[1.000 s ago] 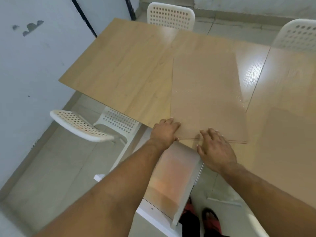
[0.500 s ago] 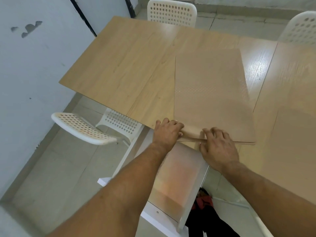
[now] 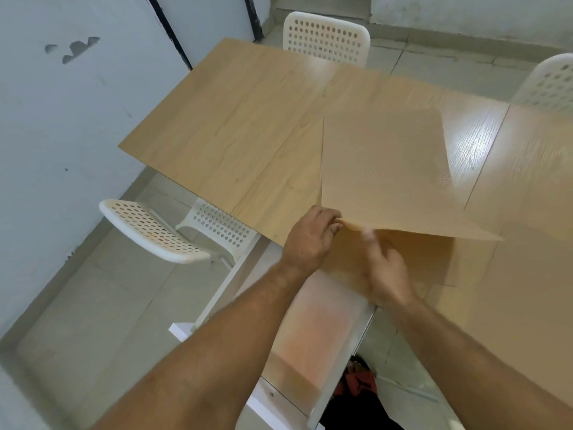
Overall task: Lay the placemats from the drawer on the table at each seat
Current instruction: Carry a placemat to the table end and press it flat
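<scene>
Left hand (image 3: 310,238) pinches near corner of top placemat (image 3: 384,178), lifted and tilted above the wooden table (image 3: 235,128). Right hand (image 3: 386,268) blurred beneath raised edge, fingers loosely curled; grip cannot be told. Second placemat (image 3: 431,262) flat underneath. Open drawer (image 3: 313,330) below table edge; white chair (image 3: 155,231) at left

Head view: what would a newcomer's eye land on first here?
The tan placemat, its near edge lifted off the wooden table, pinched by the left hand with the right hand blurred beneath. Then the white perforated chairs: one at left, another at the far end.
</scene>
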Demonstrator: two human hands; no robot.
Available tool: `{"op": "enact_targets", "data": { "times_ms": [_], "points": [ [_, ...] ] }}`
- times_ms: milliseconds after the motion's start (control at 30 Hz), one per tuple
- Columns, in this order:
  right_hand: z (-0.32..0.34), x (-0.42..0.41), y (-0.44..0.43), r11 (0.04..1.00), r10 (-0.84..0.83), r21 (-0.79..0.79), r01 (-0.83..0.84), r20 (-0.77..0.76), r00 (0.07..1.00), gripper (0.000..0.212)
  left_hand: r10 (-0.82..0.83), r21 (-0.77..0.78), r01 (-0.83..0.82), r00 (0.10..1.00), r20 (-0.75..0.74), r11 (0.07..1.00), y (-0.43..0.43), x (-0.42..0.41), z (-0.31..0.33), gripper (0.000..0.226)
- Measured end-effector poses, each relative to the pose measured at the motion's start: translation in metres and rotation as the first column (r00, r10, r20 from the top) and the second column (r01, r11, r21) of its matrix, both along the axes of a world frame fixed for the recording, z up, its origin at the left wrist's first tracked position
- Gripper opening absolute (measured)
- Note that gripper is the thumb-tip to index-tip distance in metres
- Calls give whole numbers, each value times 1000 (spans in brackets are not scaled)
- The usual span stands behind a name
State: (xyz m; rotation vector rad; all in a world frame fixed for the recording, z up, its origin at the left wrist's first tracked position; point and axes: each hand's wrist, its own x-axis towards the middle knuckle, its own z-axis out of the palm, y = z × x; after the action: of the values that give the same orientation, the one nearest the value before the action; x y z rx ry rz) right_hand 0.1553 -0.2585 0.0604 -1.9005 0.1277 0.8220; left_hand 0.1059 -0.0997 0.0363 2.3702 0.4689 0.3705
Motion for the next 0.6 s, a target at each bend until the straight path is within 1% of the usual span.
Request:
{"op": "enact_targets", "data": {
  "times_ms": [33, 67, 100, 133, 167, 200, 233, 300, 333, 367, 400, 433, 467, 500, 533, 567, 600],
  "points": [
    [7, 10, 6, 957, -186, 178, 230, -237, 954, 78, -13, 19, 12, 999, 37, 1000, -5, -2, 2, 26],
    [13, 22, 10, 852, -298, 287, 438, -422, 856, 64, -25, 27, 24, 998, 61, 999, -9, -6, 3, 25],
    [18, 33, 12, 737, -357, 344, 582, -533, 767, 50, -40, 24, 38, 996, 74, 999, -14, -9, 5, 24],
    [21, 42, 13, 649, -383, 379, 659, -585, 715, 38, -48, 7, 48, 996, 76, 999, -18, -12, 4, 25],
    [21, 48, 14, 604, -409, 391, 694, -596, 691, 25, -50, -24, 51, 997, 65, 998, -23, -16, 5, 26],
    [19, 52, 14, 597, -447, 369, 713, -585, 677, 15, -39, -69, 42, 998, 42, 997, -28, -19, 5, 28],
    [17, 54, 13, 600, -480, 341, 723, -570, 667, 12, -20, -116, 21, 1000, 8, 993, -33, -21, 7, 31],
    [13, 56, 11, 594, -540, 297, 747, -542, 644, 27, 66, -231, -80, 996, -65, 970, -40, -23, 14, 42],
    [12, 56, 8, 589, -550, 293, 753, -537, 639, 29, 138, -339, -164, 985, -100, 927, -43, -21, 19, 49],
    [13, 57, 6, 594, -549, 287, 751, -538, 640, 26, 216, -472, -259, 966, -145, 842, -45, -17, 26, 55],
    [12, 56, 3, 594, -540, 289, 751, -548, 639, 22, 290, -612, -352, 935, -203, 708, -44, -12, 31, 61],
    [14, 55, 0, 591, -518, 304, 747, -567, 640, 20, 344, -735, -423, 899, -270, 530, -42, -6, 36, 64],
    [14, 55, -2, 579, -499, 323, 749, -586, 638, 21, 371, -820, -457, 869, -329, 344, -38, 0, 37, 66],
    [14, 54, -4, 565, -477, 343, 750, -606, 637, 24, 383, -871, -456, 849, -364, 183, -33, 5, 38, 68],
    [16, 54, -6, 561, -448, 368, 741, -617, 646, 28, 394, -897, -436, 837, -379, 64, -28, 9, 38, 69],
    [18, 54, -8, 568, -414, 395, 722, -621, 665, 29, 411, -915, -404, 832, -373, -12, -24, 12, 40, 72],
    [21, 53, -10, 590, -372, 419, 691, -618, 693, 27, 442, -928, -367, 823, -356, -65, -21, 14, 43, 73]
  ]
}}
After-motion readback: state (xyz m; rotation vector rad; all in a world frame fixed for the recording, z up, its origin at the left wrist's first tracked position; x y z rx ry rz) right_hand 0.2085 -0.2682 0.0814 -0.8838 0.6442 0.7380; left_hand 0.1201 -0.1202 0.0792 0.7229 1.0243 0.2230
